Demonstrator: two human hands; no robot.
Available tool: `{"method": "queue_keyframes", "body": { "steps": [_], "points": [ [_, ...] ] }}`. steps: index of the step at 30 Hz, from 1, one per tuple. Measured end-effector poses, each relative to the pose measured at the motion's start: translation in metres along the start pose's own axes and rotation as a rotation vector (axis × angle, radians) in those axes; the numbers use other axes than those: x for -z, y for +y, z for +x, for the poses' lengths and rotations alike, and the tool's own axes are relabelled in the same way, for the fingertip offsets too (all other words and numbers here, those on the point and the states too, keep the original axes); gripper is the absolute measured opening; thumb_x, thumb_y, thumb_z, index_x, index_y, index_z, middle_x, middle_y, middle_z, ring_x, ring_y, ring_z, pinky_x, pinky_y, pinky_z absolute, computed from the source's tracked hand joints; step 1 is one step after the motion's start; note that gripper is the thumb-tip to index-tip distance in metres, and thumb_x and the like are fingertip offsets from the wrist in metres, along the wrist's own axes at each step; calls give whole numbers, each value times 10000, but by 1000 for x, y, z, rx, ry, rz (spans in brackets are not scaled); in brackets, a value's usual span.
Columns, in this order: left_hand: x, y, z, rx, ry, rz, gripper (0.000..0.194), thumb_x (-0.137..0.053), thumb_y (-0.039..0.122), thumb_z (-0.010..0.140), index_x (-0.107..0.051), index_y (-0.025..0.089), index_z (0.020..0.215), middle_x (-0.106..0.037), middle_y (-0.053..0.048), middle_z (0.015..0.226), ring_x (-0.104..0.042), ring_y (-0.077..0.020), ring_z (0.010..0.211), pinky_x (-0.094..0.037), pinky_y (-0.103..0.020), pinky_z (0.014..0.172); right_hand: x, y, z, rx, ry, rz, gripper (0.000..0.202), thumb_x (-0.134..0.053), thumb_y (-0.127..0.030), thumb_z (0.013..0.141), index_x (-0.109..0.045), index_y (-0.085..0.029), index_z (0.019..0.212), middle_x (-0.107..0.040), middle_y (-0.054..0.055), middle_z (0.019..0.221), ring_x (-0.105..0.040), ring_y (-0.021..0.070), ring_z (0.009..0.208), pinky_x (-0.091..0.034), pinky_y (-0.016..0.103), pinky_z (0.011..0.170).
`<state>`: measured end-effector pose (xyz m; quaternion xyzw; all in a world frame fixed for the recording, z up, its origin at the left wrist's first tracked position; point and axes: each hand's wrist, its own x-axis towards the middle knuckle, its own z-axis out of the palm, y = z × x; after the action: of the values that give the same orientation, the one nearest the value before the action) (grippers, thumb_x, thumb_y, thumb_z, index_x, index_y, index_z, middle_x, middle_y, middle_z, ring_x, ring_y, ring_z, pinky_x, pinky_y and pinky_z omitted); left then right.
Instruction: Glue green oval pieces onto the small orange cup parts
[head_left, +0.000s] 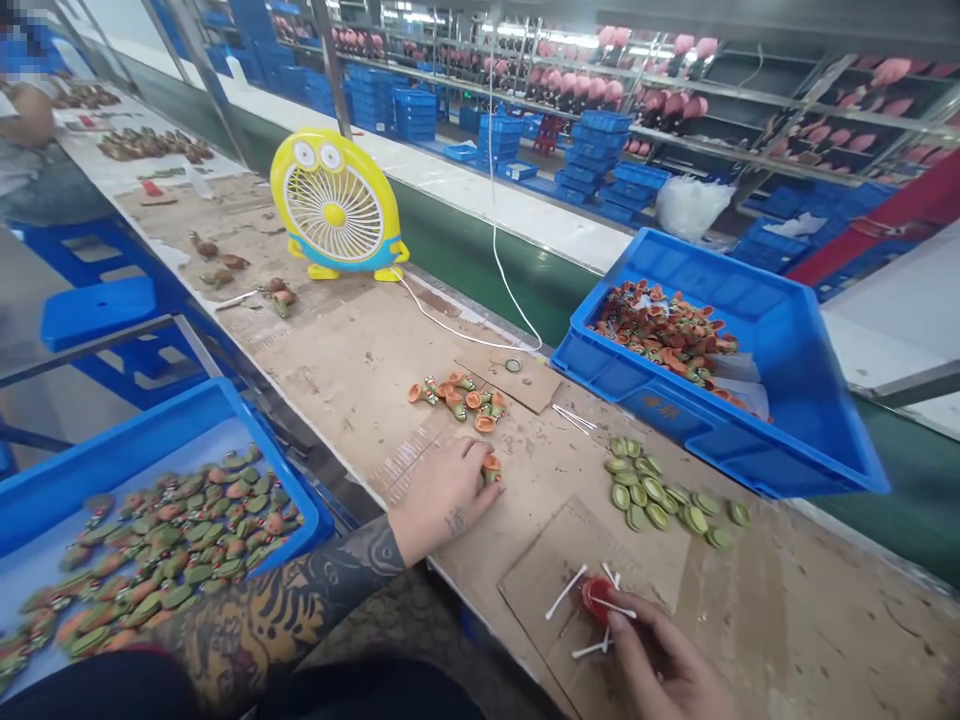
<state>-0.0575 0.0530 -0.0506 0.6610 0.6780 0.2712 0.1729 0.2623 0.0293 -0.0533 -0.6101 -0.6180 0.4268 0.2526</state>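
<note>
While viewing the cardboard-covered table (352, 345) from above, note the left hand (446, 495) lying back upward, with a small orange-and-green piece (491, 466) held in a narrow grip between thumb and index finger. Find this piece on the table, just beside a cluster of similar orange-and-green parts (456, 398). Locate the right hand (671, 665) at a red cap (592, 588), with thumb and index finger curved close to a cotton swab (616, 606) lying across it. Cannot tell from this view whether pinching the swab or only touching it. See more swabs (566, 592) around the cap, above a separate cardboard sheet (529, 560). Observe green ovals (654, 492) scattered beyond the right hand, near a tilted blue crate (675, 410) partly filled with orange parts. Note also a blue tray (259, 440) beside the left forearm (277, 620), loaded with green and orange parts, and a yellow fan (335, 213) standing farther along the table.
</note>
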Motion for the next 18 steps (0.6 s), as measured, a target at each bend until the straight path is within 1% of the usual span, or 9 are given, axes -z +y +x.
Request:
{"method": "queue_keyframes", "body": {
  "steps": [2,4,5,7,9,11,13,15,18],
  "points": [
    [-4,0,3,-20,-15,-45,302,-663,233,906,-678,164,1200,-714,-165,1184,-669,-377,1139,-533,-556,1015,-2,-5,-2,116,9,-117,427,-719,-633,862,-864,-266,1026,-816,74,1160,-783,301,1082,-644,331,950],
    [-5,-1,3,-53,-24,-122,318,-643,169,890,-680,180,1206,-715,-143,1190,-673,-337,1132,-540,-506,1010,-1,-9,-6,185,41,-186,411,-661,-625,915,-861,-282,1019,-821,61,1136,-794,284,1038,-652,311,888],
    [-5,-2,2,-68,-24,-169,336,-638,149,884,-682,188,1215,-713,-133,1196,-674,-317,1124,-541,-485,1008,0,-11,-10,188,80,-208,417,-645,-630,927,-858,-281,1014,-826,58,1108,-800,278,1003,-654,294,833],
    [-5,-1,-1,-79,-18,-285,328,-648,147,884,-702,202,1203,-712,-119,1185,-675,-287,1097,-542,-456,1006,1,-12,-18,136,209,-248,436,-630,-649,938,-846,-275,1003,-833,51,1055,-805,271,944,-637,270,732],
    [-5,2,-5,-53,-5,-426,257,-693,204,896,-730,206,1150,-715,-117,1164,-674,-277,1090,-547,-444,1005,0,-12,-26,89,341,-275,460,-628,-667,936,-832,-258,990,-835,53,1003,-806,271,898,-613,266,683],
    [-7,7,-11,6,-12,-591,253,-720,289,913,-725,193,1147,-728,-132,1176,-692,-287,1116,-568,-450,997,-3,-13,-31,88,405,-266,481,-619,-667,941,-820,-231,978,-834,68,969,-805,272,870,-602,272,673],
    [-10,13,-17,71,-70,-763,338,-675,349,955,-674,173,1243,-743,-159,1234,-744,-290,1098,-608,-458,962,-7,-15,-34,103,411,-226,484,-592,-644,970,-806,-211,982,-828,80,951,-797,268,856,-603,282,707],
    [-12,21,-23,117,-166,-911,428,-630,362,978,-600,155,1351,-747,-187,1294,-797,-278,1019,-639,-459,928,-10,-18,-35,132,414,-205,449,-572,-601,1003,-795,-212,987,-823,76,943,-788,256,844,-602,286,740],
    [-14,30,-30,153,-281,-1042,515,-685,375,946,-570,147,1394,-761,-197,1296,-815,-254,936,-648,-456,925,-14,-24,-35,229,370,-236,361,-575,-518,1028,-790,-232,982,-824,58,949,-789,242,843,-600,276,757]
  ]
}}
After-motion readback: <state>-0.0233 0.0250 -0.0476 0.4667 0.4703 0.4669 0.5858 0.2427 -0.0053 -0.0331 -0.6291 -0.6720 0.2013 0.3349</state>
